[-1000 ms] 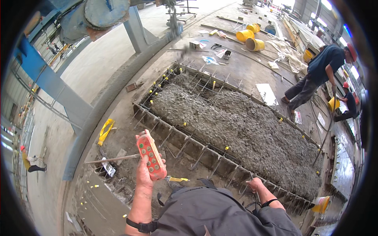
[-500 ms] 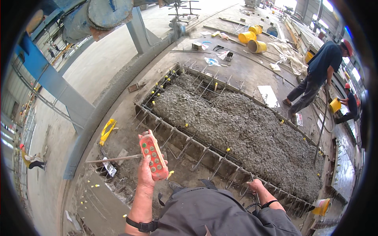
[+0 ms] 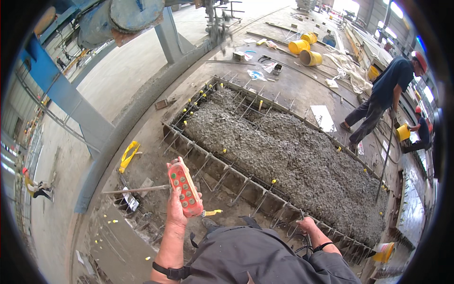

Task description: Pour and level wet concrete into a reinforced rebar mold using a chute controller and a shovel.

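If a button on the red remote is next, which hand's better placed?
Likely left: left hand holds the remote, thumb beside its buttons. Right hand is away from it, near the poured concrete.

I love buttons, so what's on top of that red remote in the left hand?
The red remote has round buttons on its face: a green one near the far end, greyish ones below it. The left hand covers part of one edge; its underside is hidden.

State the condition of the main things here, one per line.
Orange remote: held, buttons facing up
Left hand: gripping the remote
Right hand: curled beside the bars, grasp unclear
Concrete: rough, uneven
Mould: mostly filled
Yellow strap: lying loose
White sheet: lying flat
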Tool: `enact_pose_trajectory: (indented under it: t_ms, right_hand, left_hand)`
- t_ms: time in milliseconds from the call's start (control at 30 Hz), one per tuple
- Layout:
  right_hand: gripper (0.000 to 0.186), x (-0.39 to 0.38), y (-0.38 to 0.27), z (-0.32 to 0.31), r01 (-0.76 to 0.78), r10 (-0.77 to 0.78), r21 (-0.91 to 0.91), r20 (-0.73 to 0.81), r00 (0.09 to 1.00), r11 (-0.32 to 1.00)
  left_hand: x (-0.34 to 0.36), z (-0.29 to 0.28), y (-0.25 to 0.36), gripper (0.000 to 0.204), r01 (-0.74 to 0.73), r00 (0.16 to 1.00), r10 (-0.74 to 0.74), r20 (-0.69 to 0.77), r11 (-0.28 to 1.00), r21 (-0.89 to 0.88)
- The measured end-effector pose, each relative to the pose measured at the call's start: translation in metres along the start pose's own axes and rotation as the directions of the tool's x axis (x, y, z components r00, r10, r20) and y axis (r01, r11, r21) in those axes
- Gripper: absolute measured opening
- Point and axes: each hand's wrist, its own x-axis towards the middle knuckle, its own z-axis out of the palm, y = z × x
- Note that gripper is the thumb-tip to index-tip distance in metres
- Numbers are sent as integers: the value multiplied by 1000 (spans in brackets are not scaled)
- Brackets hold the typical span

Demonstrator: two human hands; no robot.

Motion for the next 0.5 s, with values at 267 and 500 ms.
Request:
enact_pose_trajectory:
  t_ms: [267,500]
  right_hand:
    - [20,-10,-17,-25,-346,299,419,175,938,839]
    - [36,0,3,8,-4,8,90,-54,999,996]
  left_hand:
    - [-2,-1,2,41,8,1000,-8,8,999,41]
    - [2,-3,-2,38,10,999,-8,-43,998,57]
